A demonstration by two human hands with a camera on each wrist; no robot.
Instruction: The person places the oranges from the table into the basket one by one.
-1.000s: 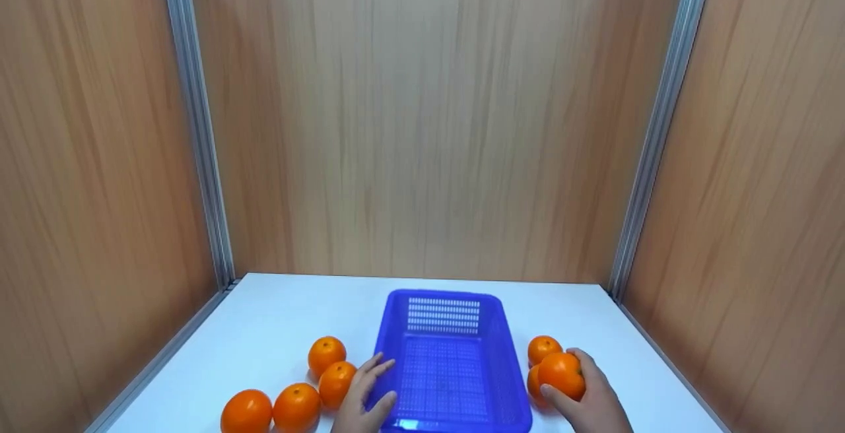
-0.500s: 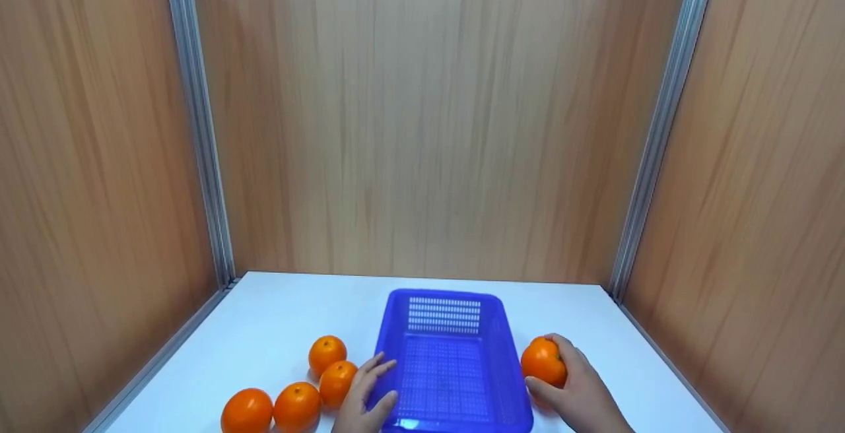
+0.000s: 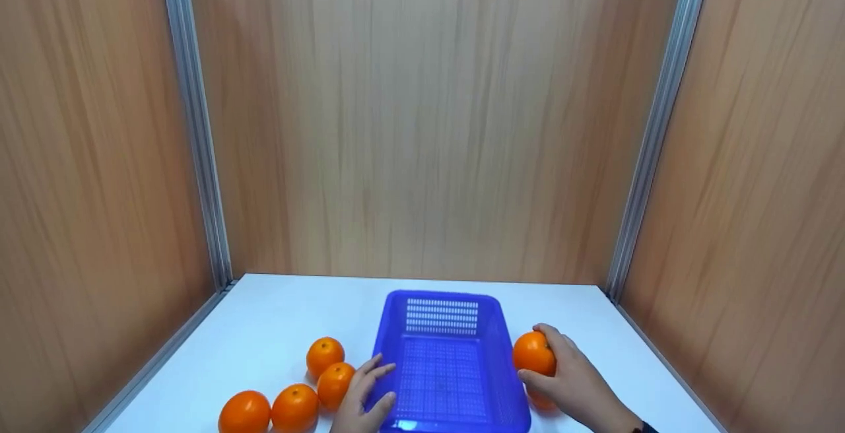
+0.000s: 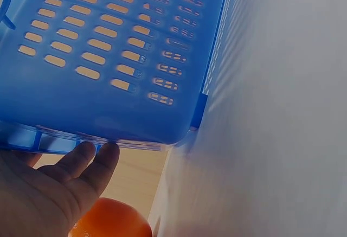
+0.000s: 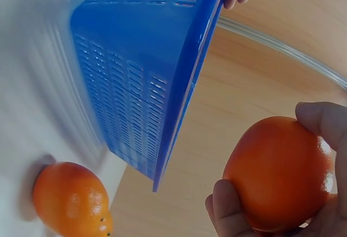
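Observation:
In the head view my right hand (image 3: 575, 380) grips a smooth, glossy orange fruit (image 3: 532, 354), with a dark patch at its stem end, close to the right rim of the blue plastic basket (image 3: 505, 354). The right wrist view shows the thumb and fingers curled round the held fruit (image 5: 279, 174), which is raised off the table. My left hand (image 3: 363, 390) rests at the basket's left rim with its fingers spread and loosely bent. From the left wrist, its fingertips show against the underside of the basket (image 4: 97, 112) rim. No fruit lies in the basket.
Several oranges (image 3: 295, 408) lie on the white table (image 3: 264, 327) left of the basket. To the right, another orange (image 3: 541, 400) is mostly hidden under my right hand; two overlap (image 5: 70, 199) in the right wrist view. Wood-grain walls (image 3: 422, 123) enclose the table's back and sides.
My right hand has moved forward and left with the held fruit, from over the right-hand oranges to nearer the basket's right rim. The left hand and basket look unchanged.

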